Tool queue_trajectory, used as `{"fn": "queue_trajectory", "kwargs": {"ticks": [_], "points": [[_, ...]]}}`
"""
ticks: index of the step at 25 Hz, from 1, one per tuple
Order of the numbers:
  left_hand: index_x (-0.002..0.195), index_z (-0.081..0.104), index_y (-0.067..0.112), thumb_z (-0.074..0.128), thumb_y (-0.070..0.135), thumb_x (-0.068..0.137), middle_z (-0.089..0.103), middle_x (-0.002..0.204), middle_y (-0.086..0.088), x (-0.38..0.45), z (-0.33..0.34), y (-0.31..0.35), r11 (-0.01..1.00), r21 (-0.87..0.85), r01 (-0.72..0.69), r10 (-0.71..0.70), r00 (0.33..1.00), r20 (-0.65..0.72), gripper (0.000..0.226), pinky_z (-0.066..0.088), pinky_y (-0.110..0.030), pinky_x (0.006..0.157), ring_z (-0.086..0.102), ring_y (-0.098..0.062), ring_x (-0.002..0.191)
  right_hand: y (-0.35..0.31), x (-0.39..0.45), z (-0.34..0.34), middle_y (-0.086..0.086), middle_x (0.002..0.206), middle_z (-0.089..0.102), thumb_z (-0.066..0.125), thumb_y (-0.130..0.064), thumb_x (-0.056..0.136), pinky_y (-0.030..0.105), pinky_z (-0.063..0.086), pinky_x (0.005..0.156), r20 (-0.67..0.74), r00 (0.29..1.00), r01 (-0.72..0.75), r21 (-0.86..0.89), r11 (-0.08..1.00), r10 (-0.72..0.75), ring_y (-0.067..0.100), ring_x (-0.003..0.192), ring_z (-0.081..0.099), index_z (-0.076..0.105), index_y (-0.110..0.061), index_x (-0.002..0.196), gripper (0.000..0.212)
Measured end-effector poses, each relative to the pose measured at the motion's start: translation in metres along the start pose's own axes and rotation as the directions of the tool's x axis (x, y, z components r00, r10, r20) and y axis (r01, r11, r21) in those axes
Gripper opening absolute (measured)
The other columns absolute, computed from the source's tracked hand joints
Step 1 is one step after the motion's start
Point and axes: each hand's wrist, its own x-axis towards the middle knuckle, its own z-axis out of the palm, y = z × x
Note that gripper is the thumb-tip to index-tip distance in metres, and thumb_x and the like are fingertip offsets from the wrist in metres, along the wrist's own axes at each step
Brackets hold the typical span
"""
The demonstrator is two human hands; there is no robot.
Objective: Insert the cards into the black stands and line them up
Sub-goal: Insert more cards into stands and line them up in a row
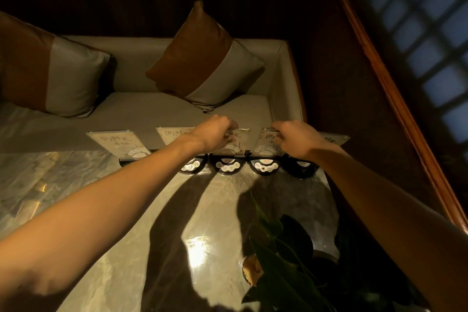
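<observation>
Several clear acrylic cards with handwritten characters stand in a row along the far edge of the marble table (126, 210). The leftmost card (117, 143) stands alone, untouched. My left hand (215, 134) pinches the top of a middle card (236, 138). My right hand (295, 138) grips the top edge of the neighbouring card (266, 140). A further card (333, 138) pokes out behind my right wrist. Black half-round stands (228, 166) with white button panels sit side by side below the cards, another stand (264, 166) to the right. Whether the held cards sit fully in their slots is hidden.
A potted plant (286, 256) with dark leaves stands at the near right of the table. Behind the table is a grey bench seat (152, 109) with two brown-and-grey cushions (205, 58). A wooden wall and a lattice window (417, 20) close the right side.
</observation>
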Motion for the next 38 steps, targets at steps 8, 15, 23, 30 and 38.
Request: {"fn": "queue_trajectory", "kwargs": {"ticks": [8,15,23,30,38], "points": [[0.141,0.05,0.022,0.082,0.027,0.079,0.062,0.135,-0.002,-0.023,-0.035,-0.033,0.997,-0.028,0.077,-0.077,0.997,0.017,0.07,0.049,-0.041,0.103,0.06,-0.019,0.12,-0.049,0.008,-0.019,0.009,0.142,0.06,0.064,-0.041,0.095,0.047,0.044,0.109,-0.187,0.967,0.165,-0.048,0.985,-0.171,0.027,0.13,0.056,0.05,-0.015,0.144,0.058],[0.117,0.069,0.021,0.072,0.02,0.087,0.071,0.111,-0.004,-0.08,-0.054,-0.101,0.961,0.166,0.219,-0.219,0.976,-0.02,0.03,0.055,-0.041,0.084,0.066,-0.025,0.103,-0.159,0.051,0.004,0.009,0.124,0.07,0.062,-0.034,0.097,0.044,0.045,0.101,-0.007,0.951,0.305,-0.117,0.945,-0.308,0.03,0.118,0.062,0.066,-0.018,0.128,0.035],[0.109,0.072,0.014,0.063,0.019,0.095,0.072,0.101,-0.011,-0.087,-0.042,-0.111,0.983,0.084,0.164,-0.15,0.977,-0.152,0.018,0.047,-0.036,0.076,0.065,-0.03,0.098,-0.175,0.063,0.02,0.011,0.107,0.074,0.058,-0.023,0.1,0.036,0.047,0.083,-0.03,0.965,0.255,-0.133,0.958,-0.261,0.03,0.103,0.067,0.074,-0.011,0.109,0.022],[0.109,0.073,0.016,0.063,0.019,0.095,0.073,0.101,-0.008,-0.083,-0.041,-0.108,0.99,0.075,0.115,-0.102,0.981,-0.166,0.018,0.045,-0.033,0.073,0.066,-0.028,0.097,-0.166,0.059,0.019,0.007,0.107,0.074,0.058,-0.022,0.1,0.032,0.053,0.079,-0.016,0.968,0.251,-0.06,0.966,-0.252,0.022,0.099,0.068,0.073,-0.014,0.114,0.022],[0.112,0.073,0.017,0.064,0.019,0.094,0.074,0.107,-0.007,-0.088,-0.041,-0.113,0.991,0.013,0.133,-0.13,0.979,-0.159,0.02,0.051,-0.037,0.082,0.067,-0.025,0.101,-0.169,0.062,0.027,0.005,0.109,0.074,0.053,-0.02,0.102,0.024,0.045,0.071,-0.05,0.959,0.278,-0.021,0.96,-0.279,0.015,0.089,0.061,0.072,-0.017,0.115,0.023]]}}
